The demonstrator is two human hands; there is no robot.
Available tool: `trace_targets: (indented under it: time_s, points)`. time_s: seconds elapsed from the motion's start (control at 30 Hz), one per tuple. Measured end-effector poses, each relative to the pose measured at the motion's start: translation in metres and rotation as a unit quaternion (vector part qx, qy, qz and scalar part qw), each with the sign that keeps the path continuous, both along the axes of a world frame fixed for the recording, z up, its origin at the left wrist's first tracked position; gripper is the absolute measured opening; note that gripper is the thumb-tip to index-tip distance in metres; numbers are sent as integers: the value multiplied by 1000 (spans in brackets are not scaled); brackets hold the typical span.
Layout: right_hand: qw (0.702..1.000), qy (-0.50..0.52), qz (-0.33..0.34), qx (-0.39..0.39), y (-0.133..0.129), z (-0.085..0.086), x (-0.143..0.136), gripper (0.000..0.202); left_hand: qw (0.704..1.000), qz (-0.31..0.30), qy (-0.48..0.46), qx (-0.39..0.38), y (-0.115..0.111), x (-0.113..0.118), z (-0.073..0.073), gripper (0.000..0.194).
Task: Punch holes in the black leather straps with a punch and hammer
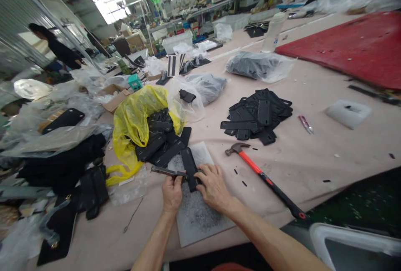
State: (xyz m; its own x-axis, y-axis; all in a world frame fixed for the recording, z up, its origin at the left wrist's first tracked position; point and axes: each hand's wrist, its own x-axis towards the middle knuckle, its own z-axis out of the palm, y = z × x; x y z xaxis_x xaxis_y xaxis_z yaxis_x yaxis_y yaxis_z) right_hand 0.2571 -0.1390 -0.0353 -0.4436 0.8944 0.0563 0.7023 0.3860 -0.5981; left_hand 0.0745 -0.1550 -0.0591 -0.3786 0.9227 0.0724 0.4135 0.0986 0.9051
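Observation:
A black leather-like strip (pixel 189 168) with rounded corners lies on a scuffed whitish board (pixel 200 221). Pinched between the thumb and finger of my left hand (pixel 171 195) is a long, narrow metal tool (pixel 167 172), its near end at the strip's left edge; its exact kind is unclear. The fingers of my right hand (pixel 213 185) are bent and hold down the strip's right side. Right of the board rests a claw hammer (pixel 250 163) with a red and black handle. More black strips (pixel 166 149) spill from a yellow plastic bag (pixel 133 116) beyond my left hand.
A heap of black pieces (pixel 260 114) lies beyond the hammer. Small snips (pixel 305 124) and a white block (pixel 348 113) are farther right. Plastic-wrapped bundles (pixel 257 66), a clear bottle (pixel 273 32) and a red board (pixel 347 49) stand at the back. Black fabric (pixel 65 162) piles up leftward.

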Motion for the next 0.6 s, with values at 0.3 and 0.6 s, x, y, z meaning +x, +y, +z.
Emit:
trace_targets:
  time_s: [0.3, 0.6]
  points:
    - [998, -7, -54, 15, 9, 10, -18, 36, 999, 16, 14, 25, -6, 1, -9, 26]
    - [979, -120, -146, 76, 33, -16, -45, 67, 984, 171, -18, 43, -9, -10, -21, 29]
